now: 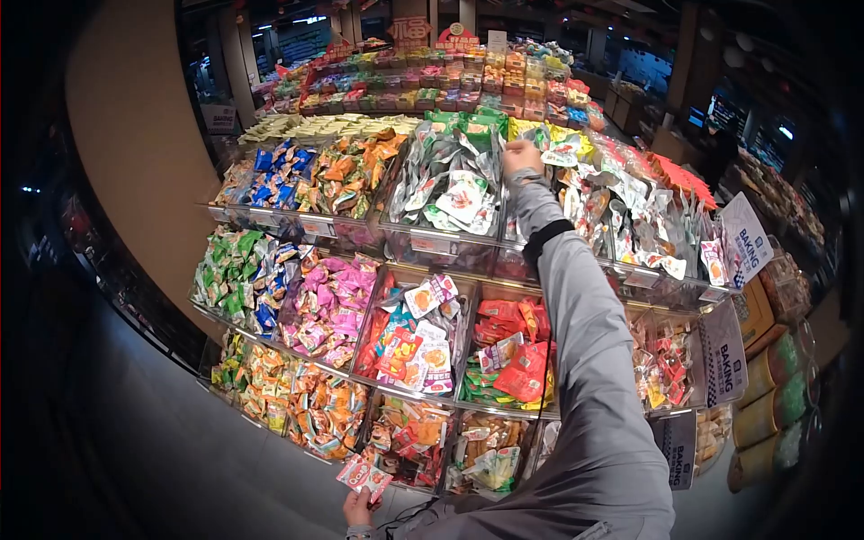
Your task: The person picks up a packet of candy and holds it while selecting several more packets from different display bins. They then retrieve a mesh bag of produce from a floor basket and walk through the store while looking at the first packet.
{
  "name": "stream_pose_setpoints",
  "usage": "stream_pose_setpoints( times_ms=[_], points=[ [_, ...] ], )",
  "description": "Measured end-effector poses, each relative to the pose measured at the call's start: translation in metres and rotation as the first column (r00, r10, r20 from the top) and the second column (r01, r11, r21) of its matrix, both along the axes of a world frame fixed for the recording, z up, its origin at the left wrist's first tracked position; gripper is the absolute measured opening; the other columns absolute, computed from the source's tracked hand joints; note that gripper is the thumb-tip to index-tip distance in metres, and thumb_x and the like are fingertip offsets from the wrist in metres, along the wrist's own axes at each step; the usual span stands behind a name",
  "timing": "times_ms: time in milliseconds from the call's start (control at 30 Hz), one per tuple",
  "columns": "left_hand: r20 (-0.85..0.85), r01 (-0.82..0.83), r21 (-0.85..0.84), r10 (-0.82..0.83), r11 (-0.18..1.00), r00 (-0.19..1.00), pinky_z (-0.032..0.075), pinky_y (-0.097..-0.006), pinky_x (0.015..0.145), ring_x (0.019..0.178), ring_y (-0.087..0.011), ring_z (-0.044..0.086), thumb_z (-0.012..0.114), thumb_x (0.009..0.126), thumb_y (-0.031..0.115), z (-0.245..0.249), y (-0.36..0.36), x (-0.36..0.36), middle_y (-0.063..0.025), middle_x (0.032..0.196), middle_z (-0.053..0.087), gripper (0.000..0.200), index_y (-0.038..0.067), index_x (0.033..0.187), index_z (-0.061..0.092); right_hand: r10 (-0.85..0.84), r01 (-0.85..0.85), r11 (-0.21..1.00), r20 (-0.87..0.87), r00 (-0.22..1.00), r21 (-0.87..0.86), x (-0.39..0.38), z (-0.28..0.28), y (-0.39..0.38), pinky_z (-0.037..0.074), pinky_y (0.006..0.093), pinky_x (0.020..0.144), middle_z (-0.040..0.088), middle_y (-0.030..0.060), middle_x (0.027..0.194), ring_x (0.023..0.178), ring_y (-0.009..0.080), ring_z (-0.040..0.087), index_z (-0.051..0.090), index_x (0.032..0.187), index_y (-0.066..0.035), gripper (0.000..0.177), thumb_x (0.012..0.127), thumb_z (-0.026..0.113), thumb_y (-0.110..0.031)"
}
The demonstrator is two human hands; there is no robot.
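Note:
Low in the view, my left hand (pixel 358 509) is closed on a small red-and-white snack packet (pixel 364 477), holding it by its lower edge in front of the bottom bins. My right arm, in a grey sleeve with a black band at the wrist, stretches up across the shelves. At the back of the top tier, my right hand (pixel 523 157) has its fingers curled at a white snack packet with a red and green print (pixel 560 153). Part of its grip is hidden. Below and left of it lies a bin of silver vacuum-sealed packets (pixel 463 196).
Tiered clear bins hold blue packets (pixel 281 173), orange packets (pixel 349 171), pink packets (pixel 331 301) and red packets (pixel 522 371). Signs reading BAKING (pixel 747 238) jut out at the right. A beige pillar (pixel 130 144) rises at left above the grey floor (pixel 211 459).

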State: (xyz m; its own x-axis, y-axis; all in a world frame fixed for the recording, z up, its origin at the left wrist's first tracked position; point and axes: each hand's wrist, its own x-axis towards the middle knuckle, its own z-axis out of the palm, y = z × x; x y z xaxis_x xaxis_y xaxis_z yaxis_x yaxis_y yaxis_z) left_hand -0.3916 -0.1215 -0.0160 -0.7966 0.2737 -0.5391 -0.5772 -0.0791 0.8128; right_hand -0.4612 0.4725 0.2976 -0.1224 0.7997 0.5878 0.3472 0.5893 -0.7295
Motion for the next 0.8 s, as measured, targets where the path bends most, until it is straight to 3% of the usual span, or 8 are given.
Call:
stream_pose_setpoints(
  times_ms=[67, 133, 233, 300, 367, 467, 667, 800],
  points=[
    [0.009, 0.008, -0.018, -0.008, 1.000, 1.000, 0.042, -0.0222, 0.043, 0.047, -0.0128, 0.051, 0.050, 0.077, 0.015, -0.003, 0.001, -0.002, -0.0072, 0.059, 0.054, 0.013, 0.001, 0.077, 0.049, -0.233, 0.253, 0.965, -0.230, 0.945, 0.063, 0.034, 0.003, 0.040, 0.043, 0.0299, 0.064, 0.058, 0.0108, 0.070, 0.066, 0.0229, 0.056, 0.057, 0.068, -0.005, 0.017, 0.060, 0.055, -0.020],
    [0.021, 0.016, -0.037, -0.015, 0.999, 1.000, 0.042, -0.0222, 0.043, 0.047, -0.0128, 0.051, 0.050, 0.077, 0.015, -0.006, 0.004, -0.004, -0.0072, 0.059, 0.054, 0.013, 0.001, 0.076, 0.049, -0.399, 0.395, 0.916, -0.233, 0.887, -0.064, 0.069, 0.005, 0.066, 0.043, 0.0294, 0.063, 0.058, 0.0099, 0.067, 0.065, 0.0215, 0.056, 0.057, 0.067, -0.005, 0.017, 0.059, 0.057, -0.020],
    [0.034, 0.008, -0.034, -0.007, 0.999, 0.999, 0.042, -0.0223, 0.043, 0.047, -0.0128, 0.051, 0.050, 0.077, 0.015, -0.007, 0.007, -0.005, -0.0072, 0.059, 0.053, 0.013, 0.002, 0.076, 0.049, -0.333, 0.310, 0.911, -0.041, 0.942, -0.271, 0.091, 0.006, 0.085, 0.042, 0.0312, 0.069, 0.058, 0.0135, 0.075, 0.074, 0.0244, 0.055, 0.056, 0.077, -0.007, 0.021, 0.059, 0.056, -0.017],
    [0.028, 0.025, -0.017, -0.025, 1.000, 0.999, 0.042, -0.0225, 0.043, 0.047, -0.0127, 0.050, 0.050, 0.077, 0.015, -0.005, 0.011, -0.005, -0.0071, 0.058, 0.053, 0.014, 0.002, 0.075, 0.048, -0.081, -0.165, 0.806, -0.382, 0.921, -0.569, 0.092, 0.006, 0.086, 0.043, 0.0328, 0.067, 0.054, 0.0113, 0.085, 0.071, 0.0244, 0.053, 0.057, 0.083, -0.007, 0.018, 0.067, 0.053, -0.013],
    [0.033, 0.017, -0.033, -0.016, 0.999, 0.999, 0.042, -0.0225, 0.043, 0.046, -0.0127, 0.050, 0.050, 0.077, 0.015, -0.006, 0.014, -0.006, -0.0069, 0.058, 0.053, 0.014, 0.002, 0.074, 0.048, 0.038, -0.484, 0.640, -0.604, 0.796, -0.597, 0.091, 0.007, 0.081, 0.043, 0.0390, 0.068, 0.048, 0.0090, 0.097, 0.081, 0.0276, 0.049, 0.054, 0.092, -0.007, 0.017, 0.076, 0.047, -0.009],
    [0.025, 0.009, -0.041, -0.008, 0.999, 1.000, 0.042, -0.0227, 0.043, 0.046, -0.0127, 0.050, 0.051, 0.077, 0.015, -0.009, 0.014, -0.006, -0.0067, 0.058, 0.053, 0.014, 0.002, 0.074, 0.048, -0.071, -0.550, 0.588, -0.715, 0.695, -0.593, 0.086, 0.004, 0.072, 0.043, 0.0390, 0.072, 0.048, 0.0082, 0.096, 0.092, 0.0259, 0.044, 0.051, 0.096, -0.006, 0.021, 0.076, 0.049, -0.012],
    [0.032, 0.046, -0.038, -0.044, 0.998, 0.999, 0.042, -0.0225, 0.043, 0.047, -0.0128, 0.050, 0.051, 0.077, 0.015, -0.006, 0.015, -0.008, -0.0067, 0.058, 0.053, 0.013, 0.002, 0.074, 0.048, 0.138, -0.665, 0.605, -0.765, 0.629, -0.438, 0.115, 0.019, 0.071, 0.047, 0.0334, 0.072, 0.047, 0.0131, 0.096, 0.084, 0.0265, 0.052, 0.047, 0.099, 0.001, 0.023, 0.078, 0.045, -0.008],
    [0.045, 0.086, -0.017, -0.086, 0.996, 0.995, 0.040, -0.0218, 0.043, 0.046, -0.0126, 0.049, 0.050, 0.078, 0.016, 0.003, 0.023, -0.008, -0.0072, 0.059, 0.053, 0.014, 0.002, 0.076, 0.047, 0.162, -0.500, 0.653, -0.539, 0.826, -0.570, 0.158, 0.047, 0.034, 0.051, 0.0221, 0.059, 0.049, 0.0149, 0.094, 0.075, 0.0211, 0.055, 0.048, 0.098, 0.004, 0.025, 0.081, 0.039, -0.012]
  ],
)
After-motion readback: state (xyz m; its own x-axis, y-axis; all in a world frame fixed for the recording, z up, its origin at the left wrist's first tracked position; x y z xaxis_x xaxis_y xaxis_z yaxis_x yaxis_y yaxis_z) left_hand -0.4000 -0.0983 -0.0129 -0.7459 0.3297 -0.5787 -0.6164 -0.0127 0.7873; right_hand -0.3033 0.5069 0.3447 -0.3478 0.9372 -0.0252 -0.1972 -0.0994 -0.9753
